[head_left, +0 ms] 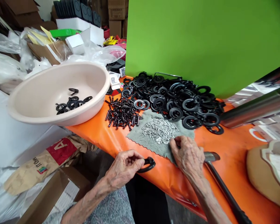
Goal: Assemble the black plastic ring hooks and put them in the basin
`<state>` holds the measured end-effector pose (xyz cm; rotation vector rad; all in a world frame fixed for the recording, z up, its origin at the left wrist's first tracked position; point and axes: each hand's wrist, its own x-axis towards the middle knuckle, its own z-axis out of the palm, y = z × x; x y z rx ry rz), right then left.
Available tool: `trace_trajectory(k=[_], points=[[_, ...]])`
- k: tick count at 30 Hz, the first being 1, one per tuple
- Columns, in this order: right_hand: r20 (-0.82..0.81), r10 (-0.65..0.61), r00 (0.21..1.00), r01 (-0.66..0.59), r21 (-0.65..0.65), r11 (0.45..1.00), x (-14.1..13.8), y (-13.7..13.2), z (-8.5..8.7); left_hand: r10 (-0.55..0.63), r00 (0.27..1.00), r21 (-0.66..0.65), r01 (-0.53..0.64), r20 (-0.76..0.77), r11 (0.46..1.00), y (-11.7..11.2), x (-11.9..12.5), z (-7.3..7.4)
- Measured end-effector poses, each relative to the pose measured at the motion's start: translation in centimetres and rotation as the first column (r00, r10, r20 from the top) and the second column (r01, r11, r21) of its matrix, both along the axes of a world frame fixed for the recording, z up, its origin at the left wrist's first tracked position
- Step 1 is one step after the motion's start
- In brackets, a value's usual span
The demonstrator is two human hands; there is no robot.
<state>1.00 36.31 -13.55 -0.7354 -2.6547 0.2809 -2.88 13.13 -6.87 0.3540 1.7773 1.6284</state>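
My left hand [128, 165] pinches a black ring [148, 165] between thumb and fingers, held over the table's front edge. At the near right edge of a pile of small silver pins [160, 129], my right hand [188, 155] has its thumb and fingertips drawn together. Whether a pin is between those fingertips I cannot make out. The pins lie on a grey-green cloth [140, 137]. Behind the cloth spreads a large heap of black rings [170, 93]. Left of the pins is a pile of short black rod-like parts [122, 113].
A large pale basin [88, 81] with several black rings stands at the left. Close to my right wrist lies a hammer [221, 180] on the orange table cover [212, 143]. A metal pole [254, 107] and a tan container [259, 168] stand at the right. A green panel [200, 40] rises behind.
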Motion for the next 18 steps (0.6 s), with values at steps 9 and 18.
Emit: trace_trajectory(k=[9, 18], points=[[-0.089, 0.011, 0.996, -0.019, -0.091, 0.996, 0.1, -0.3, 0.6, 0.06, 0.997, 0.02, -0.059, -0.055, 0.998, -1.1, 0.9, 0.1], [-0.231, 0.216, 0.949, -0.313, -0.592, 0.743, 5.8, -6.5, 5.6, 0.051, 0.984, -0.026, -0.056, -0.169, 0.998, -1.2, 1.0, -0.3]])
